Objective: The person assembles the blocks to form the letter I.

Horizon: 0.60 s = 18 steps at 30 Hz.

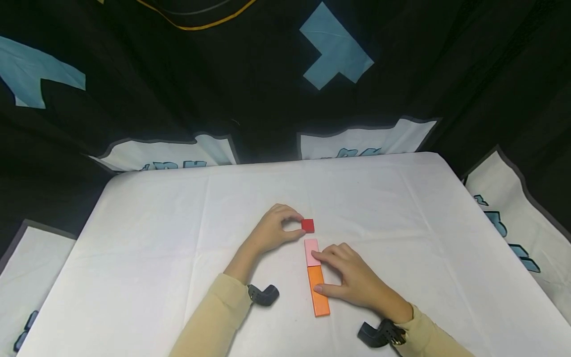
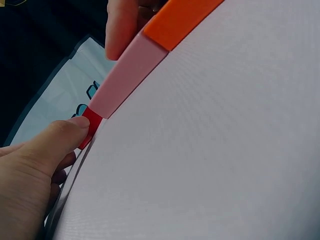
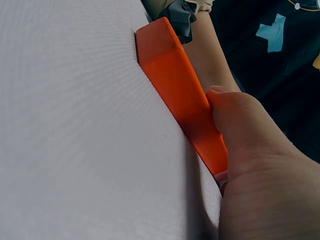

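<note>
Thumb and fingertip of my left hand [image 1: 274, 229] pinch a small red cube-like block [image 1: 308, 226] in the head view. Just nearer than it lies a pink block [image 1: 312, 252], a small gap between them. An orange block [image 1: 318, 292], longer than the pink one, touches it end to end. My right hand [image 1: 357, 277] is spread along the right of this row, index fingertip at the pink block and thumb on the orange one. The right wrist view shows the thumb [image 3: 232, 112] against the orange block [image 3: 175, 95]; its other fingers are mostly hidden there.
The blocks lie on a white cloth-covered table [image 1: 147, 258]. Dark curtains [image 1: 200, 89] with blue and white patches hang behind and beside it. Each wrist carries a dark camera mount, such as the left one [image 1: 264, 295].
</note>
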Motion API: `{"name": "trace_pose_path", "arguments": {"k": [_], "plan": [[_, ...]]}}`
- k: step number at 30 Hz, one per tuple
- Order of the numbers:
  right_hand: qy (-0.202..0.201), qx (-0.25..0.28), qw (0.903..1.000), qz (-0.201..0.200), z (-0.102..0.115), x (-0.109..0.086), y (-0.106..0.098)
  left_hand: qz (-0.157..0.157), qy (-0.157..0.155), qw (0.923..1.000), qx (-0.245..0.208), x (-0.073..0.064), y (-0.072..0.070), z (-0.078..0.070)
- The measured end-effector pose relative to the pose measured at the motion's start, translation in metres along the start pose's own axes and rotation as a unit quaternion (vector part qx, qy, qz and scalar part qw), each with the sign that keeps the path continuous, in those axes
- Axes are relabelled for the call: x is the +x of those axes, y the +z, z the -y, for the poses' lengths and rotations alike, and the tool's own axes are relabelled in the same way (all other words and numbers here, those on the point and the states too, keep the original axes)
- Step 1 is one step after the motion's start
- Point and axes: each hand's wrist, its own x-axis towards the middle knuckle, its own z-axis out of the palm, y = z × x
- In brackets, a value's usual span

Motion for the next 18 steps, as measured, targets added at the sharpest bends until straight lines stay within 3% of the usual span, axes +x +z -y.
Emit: {"name": "trace_pose_path", "arguments": {"k": [18], "plan": [[-0.001,0.0,1.0,0.001,0.0008,0.0003,-0.0011,0.001,0.001,1.0,-0.003,0.0003,-0.0003,-0.0005]]}}
